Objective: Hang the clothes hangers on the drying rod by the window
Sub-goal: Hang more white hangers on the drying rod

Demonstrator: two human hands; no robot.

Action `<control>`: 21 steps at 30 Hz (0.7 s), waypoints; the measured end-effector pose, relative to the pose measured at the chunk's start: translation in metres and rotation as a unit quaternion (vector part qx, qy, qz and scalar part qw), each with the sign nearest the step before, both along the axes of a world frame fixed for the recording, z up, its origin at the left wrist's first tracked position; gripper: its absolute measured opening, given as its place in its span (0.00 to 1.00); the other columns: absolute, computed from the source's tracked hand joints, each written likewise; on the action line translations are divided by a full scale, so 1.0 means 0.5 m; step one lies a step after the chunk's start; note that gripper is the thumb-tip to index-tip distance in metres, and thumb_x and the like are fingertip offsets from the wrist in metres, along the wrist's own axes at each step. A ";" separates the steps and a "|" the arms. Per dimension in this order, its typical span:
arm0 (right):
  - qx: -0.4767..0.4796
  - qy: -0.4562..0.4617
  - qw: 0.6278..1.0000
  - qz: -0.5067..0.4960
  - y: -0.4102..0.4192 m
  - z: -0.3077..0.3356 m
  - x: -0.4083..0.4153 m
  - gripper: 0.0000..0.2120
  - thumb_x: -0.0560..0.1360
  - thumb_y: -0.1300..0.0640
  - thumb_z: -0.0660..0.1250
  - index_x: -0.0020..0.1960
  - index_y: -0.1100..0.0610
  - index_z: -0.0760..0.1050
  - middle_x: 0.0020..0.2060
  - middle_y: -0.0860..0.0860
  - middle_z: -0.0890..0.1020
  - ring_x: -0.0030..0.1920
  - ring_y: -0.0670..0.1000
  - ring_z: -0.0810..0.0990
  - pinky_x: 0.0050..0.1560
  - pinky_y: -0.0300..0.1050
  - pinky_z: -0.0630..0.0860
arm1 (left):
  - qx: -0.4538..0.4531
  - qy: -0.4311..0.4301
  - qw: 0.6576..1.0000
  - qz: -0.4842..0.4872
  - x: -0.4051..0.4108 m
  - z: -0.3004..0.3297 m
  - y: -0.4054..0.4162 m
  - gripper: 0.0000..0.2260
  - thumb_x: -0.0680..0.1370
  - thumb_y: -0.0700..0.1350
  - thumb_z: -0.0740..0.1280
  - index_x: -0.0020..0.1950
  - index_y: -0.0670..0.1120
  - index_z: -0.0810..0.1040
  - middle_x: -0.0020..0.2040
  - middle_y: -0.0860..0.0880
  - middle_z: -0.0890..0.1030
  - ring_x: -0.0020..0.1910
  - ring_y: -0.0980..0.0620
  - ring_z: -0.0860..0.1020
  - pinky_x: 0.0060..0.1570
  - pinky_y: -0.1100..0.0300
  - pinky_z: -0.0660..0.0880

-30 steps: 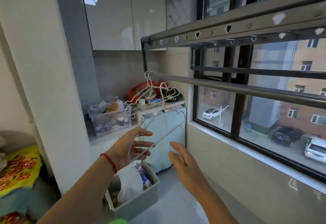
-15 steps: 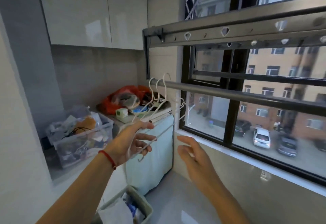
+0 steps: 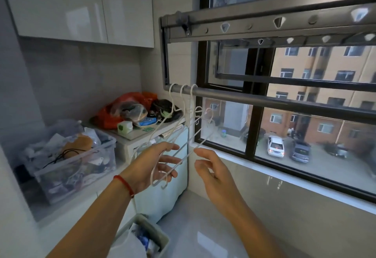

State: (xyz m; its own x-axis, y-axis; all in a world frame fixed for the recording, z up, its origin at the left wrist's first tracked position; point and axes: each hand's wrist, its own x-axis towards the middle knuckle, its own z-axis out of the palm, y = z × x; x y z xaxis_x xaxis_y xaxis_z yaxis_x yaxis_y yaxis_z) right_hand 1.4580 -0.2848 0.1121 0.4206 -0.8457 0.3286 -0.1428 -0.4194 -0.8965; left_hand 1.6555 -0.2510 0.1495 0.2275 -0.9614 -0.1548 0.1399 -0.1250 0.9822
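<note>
In the head view three white hangers (image 3: 184, 127) already sit with their hooks over the far-left end of the drying rod (image 3: 264, 100) by the window, their bodies swung out toward the person. The left hand (image 3: 150, 168) has its fingers loosely spread around the near ends of the hangers, with one thin bar lying across the fingers — more a cradle than a firm clasp. The right hand (image 3: 211, 168) is relaxed and half-curled, its fingertips just at a hanger bar; whether it actually pinches the wire cannot be told. Judging from this, the step in hand is settling the hung bunch, and it would go best if both hands let the lower ends swing down gently instead of dropping them (thin wire hooks hop off a smooth rod easily), then spaced the hooks along the rod. Against the earlier frames, the camera has drawn nearer and turned right — the clear storage bin (image 3: 67, 162) now sits further left — and the right hand has risen from well apart to meet the hangers.
</note>
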 end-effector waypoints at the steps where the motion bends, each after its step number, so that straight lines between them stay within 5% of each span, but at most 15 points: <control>1: 0.000 0.003 1.000 -0.002 0.001 -0.001 -0.004 0.13 0.83 0.50 0.61 0.66 0.38 0.71 0.63 0.31 0.74 0.59 0.25 0.71 0.49 0.20 0.70 | 0.003 -0.004 1.000 0.004 -0.001 -0.003 0.001 0.15 0.80 0.49 0.67 0.62 0.43 0.80 0.57 0.34 0.83 0.36 0.39 0.81 0.36 0.52 0.77; 6: 0.010 0.009 1.000 -0.008 0.014 -0.012 -0.043 0.14 0.83 0.49 0.62 0.67 0.38 0.71 0.64 0.32 0.74 0.61 0.28 0.72 0.56 0.29 0.72 | 0.024 -0.037 0.999 0.009 0.003 -0.007 0.001 0.15 0.80 0.51 0.66 0.62 0.44 0.80 0.57 0.36 0.84 0.39 0.39 0.83 0.39 0.50 0.79; 11: 0.006 0.007 1.000 -0.004 0.050 -0.007 -0.103 0.15 0.83 0.50 0.62 0.69 0.42 0.72 0.66 0.36 0.75 0.62 0.29 0.73 0.55 0.26 0.71 | 0.038 -0.172 0.981 0.085 -0.013 0.027 0.053 0.18 0.81 0.58 0.63 0.62 0.47 0.80 0.58 0.39 0.83 0.53 0.39 0.84 0.61 0.42 0.79; 13: 0.004 0.000 1.000 0.005 0.072 -0.002 -0.140 0.16 0.83 0.49 0.62 0.71 0.42 0.71 0.67 0.36 0.75 0.62 0.29 0.72 0.55 0.24 0.70 | 0.002 -0.384 0.909 0.159 -0.040 0.040 0.102 0.18 0.79 0.56 0.65 0.63 0.47 0.79 0.58 0.41 0.83 0.55 0.39 0.81 0.61 0.45 0.76; 14: -0.001 -0.003 1.000 0.009 0.086 -0.001 -0.163 0.16 0.83 0.49 0.62 0.71 0.43 0.71 0.67 0.36 0.75 0.62 0.29 0.72 0.55 0.23 0.70 | -0.035 -0.500 0.841 0.205 -0.064 0.041 0.130 0.15 0.79 0.51 0.67 0.63 0.45 0.79 0.56 0.39 0.83 0.55 0.36 0.80 0.58 0.46 0.76; 16: -0.008 -0.015 1.000 0.010 0.118 0.003 -0.220 0.17 0.84 0.50 0.62 0.72 0.44 0.71 0.66 0.37 0.75 0.61 0.28 0.72 0.54 0.21 0.69 | -0.123 -0.610 0.739 0.260 -0.150 0.037 0.185 0.13 0.77 0.42 0.69 0.61 0.42 0.79 0.53 0.38 0.83 0.52 0.36 0.80 0.53 0.47 0.75; 17: -0.010 -0.025 1.000 0.007 0.136 0.003 -0.254 0.16 0.84 0.51 0.62 0.71 0.44 0.72 0.66 0.37 0.76 0.60 0.27 0.72 0.53 0.21 0.69 | -0.161 -0.599 0.742 0.254 -0.207 0.033 0.207 0.12 0.76 0.41 0.70 0.59 0.43 0.80 0.53 0.41 0.84 0.52 0.40 0.80 0.53 0.48 0.76; 21: -0.007 -0.055 0.998 -0.025 0.207 -0.023 -0.444 0.16 0.83 0.51 0.62 0.71 0.43 0.72 0.64 0.37 0.77 0.59 0.30 0.75 0.51 0.25 0.73 | -0.225 -0.407 0.875 0.133 -0.498 -0.007 0.253 0.09 0.77 0.41 0.69 0.54 0.52 0.82 0.50 0.58 0.84 0.49 0.60 0.80 0.50 0.59 0.77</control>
State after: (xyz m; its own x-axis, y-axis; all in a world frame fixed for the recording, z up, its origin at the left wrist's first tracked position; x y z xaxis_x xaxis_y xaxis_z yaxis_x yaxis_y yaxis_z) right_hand 1.2359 -0.1815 0.1005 0.3379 -0.8596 0.3832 -0.0650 -0.4275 -0.9017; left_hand 1.4063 -0.1245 0.1461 0.3116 -0.7796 0.5432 -0.6642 0.2301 0.7112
